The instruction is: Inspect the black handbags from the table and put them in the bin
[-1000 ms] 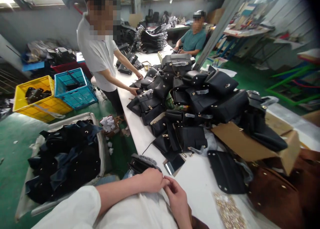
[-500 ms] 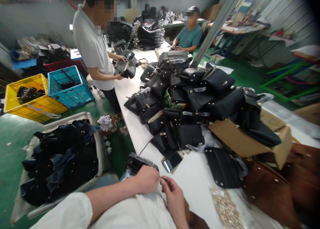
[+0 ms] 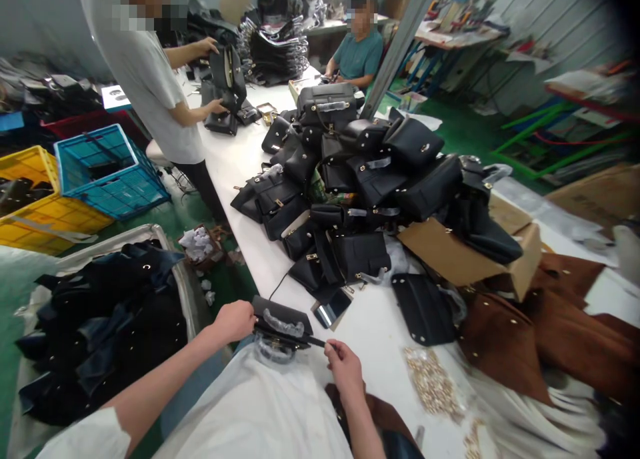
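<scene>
A black handbag (image 3: 280,319) with its handle wrapped in clear plastic rests against my front at the table's near edge. My left hand (image 3: 236,323) is closed at the bag's left end, its fingertips partly hidden. Between the fingers of my right hand (image 3: 345,365) is the end of a thin black strap (image 3: 316,341), stretched out from the bag's right side. A phone (image 3: 333,308) with a dark glossy screen lies on the table just beyond the bag.
Black bags (image 3: 360,179) lie heaped on the white table (image 3: 250,252). Right of me are a cardboard box (image 3: 450,249), brown leather pieces (image 3: 500,339) and a bag of gold hardware (image 3: 433,382). A bin (image 3: 165,235) stands left. One co-worker (image 3: 145,79) handles bags; another (image 3: 357,49) sits behind.
My left hand has moved left, away from my right hand, to the bag's left end. The strap now shows between bag and right hand. The standing co-worker has lifted a bag upright.
</scene>
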The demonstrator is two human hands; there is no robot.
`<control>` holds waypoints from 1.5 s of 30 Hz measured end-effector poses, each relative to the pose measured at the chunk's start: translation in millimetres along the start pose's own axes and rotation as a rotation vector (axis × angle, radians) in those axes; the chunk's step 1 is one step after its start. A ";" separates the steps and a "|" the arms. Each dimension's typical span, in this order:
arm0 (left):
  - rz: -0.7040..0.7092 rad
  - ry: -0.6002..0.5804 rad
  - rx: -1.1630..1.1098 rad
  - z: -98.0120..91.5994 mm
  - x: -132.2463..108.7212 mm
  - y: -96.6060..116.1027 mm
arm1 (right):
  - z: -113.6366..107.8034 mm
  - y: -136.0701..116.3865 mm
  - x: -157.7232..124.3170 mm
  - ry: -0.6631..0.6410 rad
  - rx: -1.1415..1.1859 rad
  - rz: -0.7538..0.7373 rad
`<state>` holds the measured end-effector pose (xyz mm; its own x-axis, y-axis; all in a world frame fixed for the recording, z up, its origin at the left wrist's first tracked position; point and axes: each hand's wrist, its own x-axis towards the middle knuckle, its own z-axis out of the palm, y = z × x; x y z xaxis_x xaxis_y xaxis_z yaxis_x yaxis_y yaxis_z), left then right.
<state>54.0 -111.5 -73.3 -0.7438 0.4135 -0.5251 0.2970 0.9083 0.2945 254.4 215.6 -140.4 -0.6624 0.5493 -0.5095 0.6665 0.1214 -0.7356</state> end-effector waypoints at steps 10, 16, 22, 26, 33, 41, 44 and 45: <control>-0.095 0.083 -0.144 18.2 2.2 -18.3 | 8.3 -13.6 -6.9 -0.054 -0.082 -0.040; 0.034 0.123 -0.349 13.4 21.0 -26.8 | -3.0 -14.1 2.7 -0.052 -0.223 -0.092; 0.244 0.146 -0.505 0.3 28.0 -18.5 | 9.8 -73.2 -12.6 -0.144 -0.499 -0.619; 0.233 0.184 -0.479 1.7 22.5 -3.5 | 40.7 -111.7 -20.8 -0.293 -0.462 -0.683; 0.166 0.362 -0.017 16.9 3.6 7.7 | 58.3 -102.1 -6.7 -0.308 -0.562 -0.649; 0.069 0.411 -0.138 28.5 5.6 5.0 | 66.1 -97.4 -8.1 -0.241 -0.572 -0.613; 0.120 0.404 -0.076 24.9 7.9 9.3 | 67.0 -98.6 -7.3 -0.206 -0.597 -0.632; 0.139 0.410 -0.064 23.5 8.7 9.4 | 66.8 -98.8 -6.7 -0.197 -0.589 -0.633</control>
<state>64.4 -97.9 -93.9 -0.8791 0.4611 -0.1204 0.3836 0.8345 0.3955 170.2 144.7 -94.1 -0.9771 0.0890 -0.1931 0.1873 0.7900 -0.5837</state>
